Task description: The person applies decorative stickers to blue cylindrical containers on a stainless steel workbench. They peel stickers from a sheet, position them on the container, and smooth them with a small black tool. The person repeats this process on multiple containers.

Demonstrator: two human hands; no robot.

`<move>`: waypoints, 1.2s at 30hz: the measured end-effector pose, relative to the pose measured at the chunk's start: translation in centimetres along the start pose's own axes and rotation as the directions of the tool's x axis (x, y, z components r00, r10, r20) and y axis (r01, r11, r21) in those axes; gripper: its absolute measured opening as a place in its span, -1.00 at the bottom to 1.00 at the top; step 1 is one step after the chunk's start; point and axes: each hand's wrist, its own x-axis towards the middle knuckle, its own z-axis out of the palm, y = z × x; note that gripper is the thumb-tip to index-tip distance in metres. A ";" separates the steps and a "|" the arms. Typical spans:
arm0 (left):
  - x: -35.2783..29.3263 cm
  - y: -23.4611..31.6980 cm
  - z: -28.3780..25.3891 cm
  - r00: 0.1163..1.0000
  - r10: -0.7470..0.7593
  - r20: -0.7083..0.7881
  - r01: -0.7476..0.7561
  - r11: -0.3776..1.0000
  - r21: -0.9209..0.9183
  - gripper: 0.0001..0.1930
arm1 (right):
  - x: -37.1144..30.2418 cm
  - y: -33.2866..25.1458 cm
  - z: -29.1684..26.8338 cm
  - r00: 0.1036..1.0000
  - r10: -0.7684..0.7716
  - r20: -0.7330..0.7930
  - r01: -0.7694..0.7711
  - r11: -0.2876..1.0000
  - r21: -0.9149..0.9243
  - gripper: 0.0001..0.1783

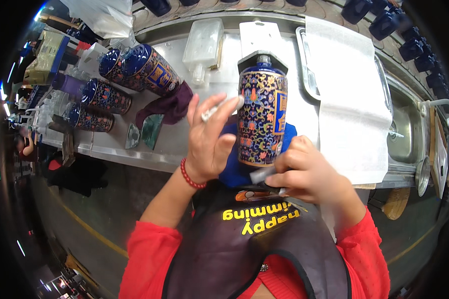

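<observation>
Metal workbench [172, 142] up front, pretty crowded, with a sink [406, 134] set in well over to the right of the patterned bottle [258, 117], so I'll use that bottle as the landmark. It's dark blue with a busy floral design, right in front of the person, neck pointing away, and a dark angular piece [244, 63] shows around the neck. Blue cloth [232, 167] sits under and around its near end.

Left hand [207, 142] is just left of the bottle, fingers spread wide, with whitish bits on a couple of them; can't tell if any fingertip touches the bottle. Right hand [307, 167] is closed on a small grey thing [261, 174] by the bottle's near end, too blurry to say what it is.

Left of the bottle, past that hand, you've got a bunched purple cloth [177, 107], a green shard-like piece [152, 130] and more patterned bottles [152, 72]. Beyond it to the left lies a clear container [203, 45]. White paper [351, 99] covers much of a tray [300, 55] to its right.
</observation>
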 end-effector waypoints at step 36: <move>-4.3 3.2 2.4 0.997 -0.071 0.040 0.055 0.947 0.318 0.01 | 3.2 2.6 -1.8 0.968 0.016 -0.251 -0.119 0.908 -0.402 -0.77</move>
